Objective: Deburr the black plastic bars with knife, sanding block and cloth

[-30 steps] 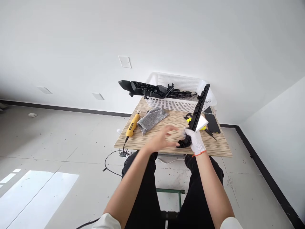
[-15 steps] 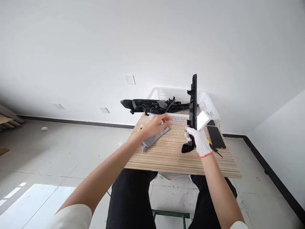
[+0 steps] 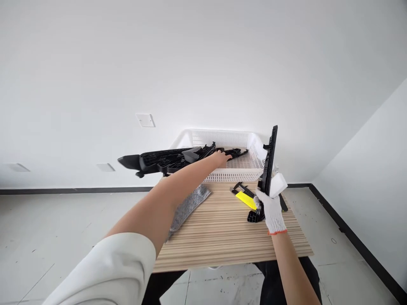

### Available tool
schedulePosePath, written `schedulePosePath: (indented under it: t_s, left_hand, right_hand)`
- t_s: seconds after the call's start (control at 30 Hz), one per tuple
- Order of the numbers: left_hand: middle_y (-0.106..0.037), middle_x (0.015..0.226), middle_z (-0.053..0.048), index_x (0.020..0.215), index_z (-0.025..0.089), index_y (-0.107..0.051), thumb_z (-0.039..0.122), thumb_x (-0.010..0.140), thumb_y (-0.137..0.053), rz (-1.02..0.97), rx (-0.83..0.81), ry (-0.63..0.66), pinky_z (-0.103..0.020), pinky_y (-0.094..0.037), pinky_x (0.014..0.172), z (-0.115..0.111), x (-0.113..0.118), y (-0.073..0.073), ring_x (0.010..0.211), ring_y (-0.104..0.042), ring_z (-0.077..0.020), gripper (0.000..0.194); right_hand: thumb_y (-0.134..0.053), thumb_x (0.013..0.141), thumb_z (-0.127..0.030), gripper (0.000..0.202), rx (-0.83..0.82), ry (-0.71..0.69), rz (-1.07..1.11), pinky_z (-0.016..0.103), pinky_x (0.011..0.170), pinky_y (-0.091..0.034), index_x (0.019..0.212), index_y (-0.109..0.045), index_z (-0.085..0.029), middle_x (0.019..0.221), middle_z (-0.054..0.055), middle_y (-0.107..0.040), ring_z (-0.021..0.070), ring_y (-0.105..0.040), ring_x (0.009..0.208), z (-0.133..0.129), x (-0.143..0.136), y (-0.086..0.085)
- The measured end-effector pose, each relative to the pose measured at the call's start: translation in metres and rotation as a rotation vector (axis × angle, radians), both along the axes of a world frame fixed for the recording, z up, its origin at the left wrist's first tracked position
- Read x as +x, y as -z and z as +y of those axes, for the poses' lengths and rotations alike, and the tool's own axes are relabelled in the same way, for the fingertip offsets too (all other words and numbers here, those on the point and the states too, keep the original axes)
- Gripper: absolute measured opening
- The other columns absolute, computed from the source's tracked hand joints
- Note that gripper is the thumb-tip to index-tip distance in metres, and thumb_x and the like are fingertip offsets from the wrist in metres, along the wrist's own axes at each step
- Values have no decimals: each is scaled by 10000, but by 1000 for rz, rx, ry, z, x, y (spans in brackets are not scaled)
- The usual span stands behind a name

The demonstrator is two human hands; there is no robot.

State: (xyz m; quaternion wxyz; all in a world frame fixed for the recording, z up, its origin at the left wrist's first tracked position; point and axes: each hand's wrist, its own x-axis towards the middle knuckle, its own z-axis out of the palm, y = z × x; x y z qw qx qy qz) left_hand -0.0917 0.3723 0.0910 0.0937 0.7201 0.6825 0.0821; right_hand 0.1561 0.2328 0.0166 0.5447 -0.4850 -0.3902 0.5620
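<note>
My left hand (image 3: 221, 158) is bare and reaches over the front rim of a white plastic basket (image 3: 232, 175), at the black plastic parts (image 3: 168, 160) in it; its fingertips are hidden among them. On my right hand (image 3: 269, 207) is a white knit glove with an orange cuff. Its fingers are wrapped round the lower part of a long black plastic strip (image 3: 269, 163), which stands nearly upright to the right of the basket. A white block-like item (image 3: 277, 185) shows just behind the strip.
The striped wooden table (image 3: 219, 233) bears a silver-grey pouch (image 3: 190, 205) at the left, a yellow tool (image 3: 246, 200) and a black caliper (image 3: 244, 189) near the middle, and a dark phone (image 3: 282, 203) partly behind the glove. Behind the table is a white wall.
My left hand has moved forward from above the table into the basket. The view has shifted, and the yellow tool and caliper now show beside the strip, still held in my right hand.
</note>
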Motion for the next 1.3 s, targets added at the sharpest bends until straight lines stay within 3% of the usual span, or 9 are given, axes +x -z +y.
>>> schedulePosePath:
  t_s: [0.27, 0.37, 0.47, 0.6, 0.7, 0.87, 0.97, 1.1, 1.3]
  left_hand:
    - [-564, 1313, -319, 1116, 189, -749, 353, 417, -856, -29, -16, -205, -746, -185, 998, 37, -22, 33, 1245, -425, -622, 726]
    - [-662, 1127, -270, 1157, 194, -742, 438, 535, -821, -85, -9, -305, -697, -218, 1040, 34, -40, 20, 1248, -483, -549, 673]
    - [-713, 1010, -182, 1294, 246, -676, 372, 612, -810, 162, -76, -329, -632, -245, 1064, 23, -61, -7, 1244, -509, -471, 706]
    - [-692, 1195, -154, 1481, 337, -481, 376, 638, -824, 555, -277, -270, -551, -368, 1002, 3, -68, -37, 1176, -565, -429, 911]
    - [-629, 1324, -165, 1551, 330, -358, 539, 675, -792, 771, -389, -192, -507, -427, 968, -10, -59, -42, 1181, -565, -417, 1000]
    - [-422, 1547, -134, 1389, 249, -596, 379, 658, -830, 784, -92, 237, -440, -304, 1127, -16, -43, -22, 1435, -302, -391, 779]
    - [-589, 1400, -65, 1213, 313, -701, 171, 712, -730, 690, -210, 403, -350, -332, 1100, -14, -37, -3, 1368, -423, -281, 522]
    - [-724, 1085, -139, 954, 241, -786, 107, 728, -672, 712, -276, 282, -383, -415, 988, -5, -31, 18, 1156, -596, -314, 286]
    - [-706, 1073, -226, 1049, 163, -779, 183, 666, -763, 670, -334, 42, -488, -455, 910, 21, -30, 38, 1093, -613, -415, 383]
  right_hand:
    - [-838, 618, -384, 309, -131, -15, -58, 260, 356, -408, 754, -658, -173, 533, 25, -587, 135, -496, 431, 0, 13, 24]
    - [-833, 628, -401, 335, -102, -22, -54, 247, 368, -413, 777, -661, -156, 528, 23, -587, 128, -501, 433, 0, 14, 24]
    - [-835, 621, -405, 364, -118, -17, -48, 229, 373, -403, 770, -632, -142, 522, 17, -583, 118, -500, 425, 1, 14, 20]
    - [-830, 617, -392, 380, -110, 1, -12, 208, 390, -382, 766, -596, -133, 505, -1, -556, 94, -466, 428, 0, 11, 10]
    - [-809, 622, -382, 364, -83, 19, 15, 200, 386, -353, 749, -564, -145, 490, -21, -526, 81, -432, 421, -2, 8, 1]
    - [-803, 617, -371, 355, -59, 20, 30, 203, 386, -344, 716, -539, -154, 474, -29, -509, 81, -426, 413, 2, 6, -2]
    - [-801, 619, -369, 349, -82, 40, 9, 204, 388, -355, 727, -556, -145, 478, -15, -530, 87, -439, 418, 2, 7, 1]
    - [-794, 607, -356, 347, -122, 63, 9, 204, 391, -372, 767, -581, -133, 480, -2, -552, 90, -450, 414, 2, 8, 2]
    - [-799, 606, -374, 379, -142, 50, -7, 205, 390, -378, 807, -590, -130, 477, -8, -543, 91, -449, 415, 1, 8, 1]
